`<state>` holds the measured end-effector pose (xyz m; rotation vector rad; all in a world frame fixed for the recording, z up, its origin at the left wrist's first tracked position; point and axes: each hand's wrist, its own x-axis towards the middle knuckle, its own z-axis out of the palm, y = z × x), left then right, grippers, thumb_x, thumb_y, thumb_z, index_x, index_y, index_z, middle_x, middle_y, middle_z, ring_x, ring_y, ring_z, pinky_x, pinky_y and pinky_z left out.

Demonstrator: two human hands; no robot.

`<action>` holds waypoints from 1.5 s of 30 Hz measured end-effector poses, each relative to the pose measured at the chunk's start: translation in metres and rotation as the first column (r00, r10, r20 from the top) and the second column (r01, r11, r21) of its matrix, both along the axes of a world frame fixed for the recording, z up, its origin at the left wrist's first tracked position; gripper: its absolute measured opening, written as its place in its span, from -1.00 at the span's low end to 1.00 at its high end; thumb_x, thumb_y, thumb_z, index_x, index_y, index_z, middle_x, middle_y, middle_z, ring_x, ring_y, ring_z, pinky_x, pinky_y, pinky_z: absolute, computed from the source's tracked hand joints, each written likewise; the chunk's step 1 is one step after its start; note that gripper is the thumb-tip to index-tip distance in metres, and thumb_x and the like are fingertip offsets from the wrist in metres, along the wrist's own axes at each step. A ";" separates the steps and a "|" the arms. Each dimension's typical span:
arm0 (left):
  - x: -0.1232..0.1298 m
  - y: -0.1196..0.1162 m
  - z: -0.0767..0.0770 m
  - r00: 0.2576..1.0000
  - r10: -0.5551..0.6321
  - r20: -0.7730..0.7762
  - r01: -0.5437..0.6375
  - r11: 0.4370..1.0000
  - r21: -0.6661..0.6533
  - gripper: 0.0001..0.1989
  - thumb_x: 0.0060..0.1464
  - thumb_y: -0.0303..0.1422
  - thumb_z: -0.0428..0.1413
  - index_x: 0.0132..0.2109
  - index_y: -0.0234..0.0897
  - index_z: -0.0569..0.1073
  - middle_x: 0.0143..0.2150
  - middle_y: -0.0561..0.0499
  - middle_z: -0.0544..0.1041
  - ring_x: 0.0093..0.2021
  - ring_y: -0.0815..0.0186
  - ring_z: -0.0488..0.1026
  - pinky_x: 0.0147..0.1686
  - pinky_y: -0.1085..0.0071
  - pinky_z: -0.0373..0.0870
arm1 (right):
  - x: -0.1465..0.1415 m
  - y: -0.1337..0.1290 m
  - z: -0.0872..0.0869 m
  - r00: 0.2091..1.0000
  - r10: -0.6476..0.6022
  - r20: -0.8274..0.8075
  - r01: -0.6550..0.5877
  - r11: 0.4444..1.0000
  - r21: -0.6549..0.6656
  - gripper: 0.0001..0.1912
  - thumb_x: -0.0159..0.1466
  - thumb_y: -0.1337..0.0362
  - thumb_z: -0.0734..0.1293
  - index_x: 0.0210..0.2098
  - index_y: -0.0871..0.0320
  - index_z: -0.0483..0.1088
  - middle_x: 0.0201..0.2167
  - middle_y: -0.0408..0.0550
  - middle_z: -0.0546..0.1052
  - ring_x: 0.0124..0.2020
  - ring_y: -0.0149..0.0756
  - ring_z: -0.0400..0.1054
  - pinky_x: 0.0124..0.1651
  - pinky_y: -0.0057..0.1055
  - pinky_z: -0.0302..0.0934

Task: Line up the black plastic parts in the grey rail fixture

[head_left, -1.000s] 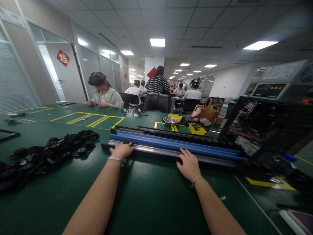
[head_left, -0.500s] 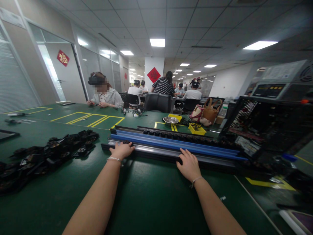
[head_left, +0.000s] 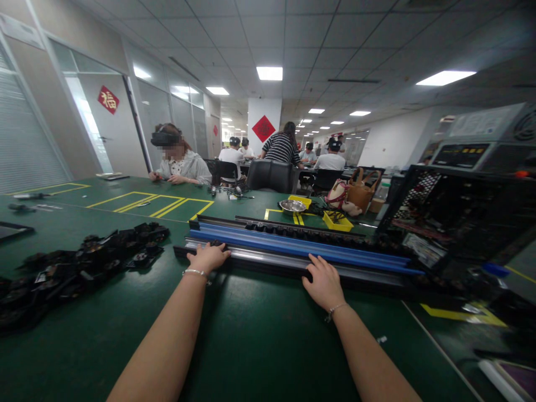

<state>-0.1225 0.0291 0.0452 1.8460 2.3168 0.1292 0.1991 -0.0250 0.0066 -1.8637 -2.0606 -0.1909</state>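
The left hand [head_left: 208, 258] and right hand [head_left: 324, 282] lie, fingers spread, on the silver rail [head_left: 268, 257], lengthwise left to right beneath them; I cannot tell if they grip. Far beyond, leftward, a red sign [head_left: 108, 100] reads "福".

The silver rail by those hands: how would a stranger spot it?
On the big green table, look for the outstretched left hand and right hand. The silver rail runs crosswise where both hands rest, reaching well past the right one. Its shiny metal colour sets it apart from the blue rail just behind it.
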 end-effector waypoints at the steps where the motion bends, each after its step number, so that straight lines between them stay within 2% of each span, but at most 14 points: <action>1: 0.001 -0.001 0.002 1.000 0.023 0.016 -0.023 0.999 -0.025 -0.38 0.01 0.10 -0.20 0.21 0.14 0.20 0.33 -0.08 0.08 0.28 -0.26 -0.08 0.02 -0.33 -0.03 | 0.000 0.000 0.000 1.000 -0.001 0.001 0.001 1.000 -0.003 -0.77 0.14 0.21 0.21 -0.28 0.11 0.43 0.22 -0.06 0.23 0.24 -0.12 0.01 0.21 -0.10 -0.10; 3: 0.002 -0.003 0.005 0.998 0.053 0.043 -0.050 0.997 -0.066 -0.38 0.01 0.10 -0.19 0.22 0.16 0.17 0.35 -0.05 0.03 0.30 -0.22 -0.14 0.06 -0.29 -0.07 | 0.000 0.000 0.000 1.000 -0.003 0.003 0.003 1.000 -0.008 -0.76 0.14 0.20 0.20 -0.28 0.11 0.43 0.22 -0.07 0.23 0.24 -0.12 0.00 0.21 -0.11 -0.11; 8: 0.000 -0.004 0.007 0.996 0.058 0.061 -0.054 0.996 -0.066 -0.38 0.02 0.09 -0.19 0.23 0.14 0.16 0.35 -0.05 0.02 0.30 -0.20 -0.13 0.08 -0.23 -0.03 | 0.000 -0.001 0.001 1.000 0.000 0.011 0.000 1.000 -0.009 -0.76 0.14 0.20 0.20 -0.27 0.11 0.43 0.22 -0.07 0.23 0.25 -0.12 0.00 0.21 -0.11 -0.11; 20: -0.004 -0.005 0.008 0.995 0.065 0.077 -0.065 0.998 0.002 -0.49 0.07 -0.04 -0.20 0.17 0.16 0.27 0.23 -0.01 0.27 0.22 -0.13 0.10 0.02 -0.15 0.14 | 0.000 0.000 -0.001 1.000 0.000 0.008 0.000 1.000 -0.003 -0.77 0.14 0.22 0.21 -0.27 0.12 0.43 0.22 -0.05 0.23 0.24 -0.11 0.00 0.20 -0.10 -0.10; 37: -0.002 -0.007 0.007 0.990 0.100 0.096 -0.105 0.993 0.049 -0.52 0.06 -0.06 -0.15 0.12 0.16 0.33 0.22 0.00 0.29 0.21 -0.14 0.11 0.01 -0.18 0.13 | 0.001 0.000 -0.001 1.000 0.003 0.001 -0.003 1.000 0.003 -0.78 0.14 0.22 0.21 -0.29 0.11 0.43 0.21 -0.06 0.24 0.24 -0.11 0.01 0.20 -0.10 -0.10; 45: -0.008 -0.003 0.000 0.990 0.102 0.096 -0.108 0.992 0.065 -0.54 0.07 -0.07 -0.16 0.11 0.17 0.34 0.22 0.02 0.29 0.22 -0.16 0.10 0.01 -0.18 0.11 | 0.000 0.000 -0.001 1.000 0.008 0.005 -0.008 1.000 0.007 -0.78 0.14 0.22 0.21 -0.28 0.12 0.43 0.21 -0.05 0.24 0.24 -0.11 0.01 0.20 -0.10 -0.10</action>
